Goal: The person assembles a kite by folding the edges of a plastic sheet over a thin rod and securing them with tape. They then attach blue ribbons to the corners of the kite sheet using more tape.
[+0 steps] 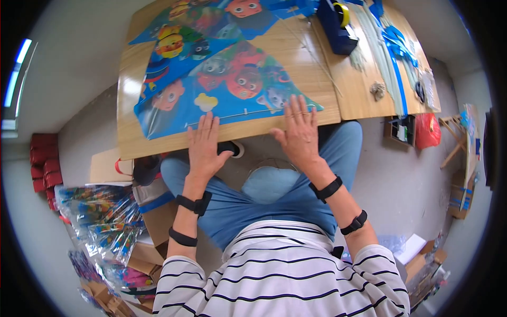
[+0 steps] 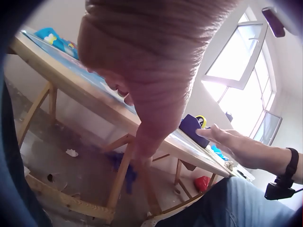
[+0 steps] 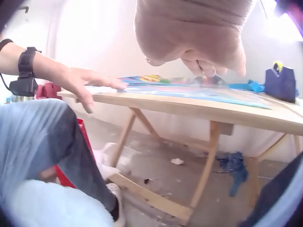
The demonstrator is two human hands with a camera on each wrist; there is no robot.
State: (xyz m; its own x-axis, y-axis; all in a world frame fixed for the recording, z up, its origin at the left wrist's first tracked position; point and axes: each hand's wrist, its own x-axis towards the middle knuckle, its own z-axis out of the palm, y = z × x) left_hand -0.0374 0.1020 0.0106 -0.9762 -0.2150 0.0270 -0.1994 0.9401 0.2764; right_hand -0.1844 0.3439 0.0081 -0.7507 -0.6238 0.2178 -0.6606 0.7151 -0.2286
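Note:
A glossy blue kite printed with cartoon faces lies flat on the wooden table in the head view. Along its near edge runs a thin pale rod with small white pieces on it. My left hand lies palm down at the left part of that edge, fingers straight, thumb spread. Farther right, my right hand reaches over the same edge, its straight fingertips on the kite near the rod's right end. Neither hand grips anything. In the wrist views the palms hide part of the kite.
Another printed kite lies behind. To the right are a dark blue tape dispenser, blue strips, bundled pale rods and scissors. Wrapped colourful packets and cardboard boxes are on the left floor; a red bag is at right.

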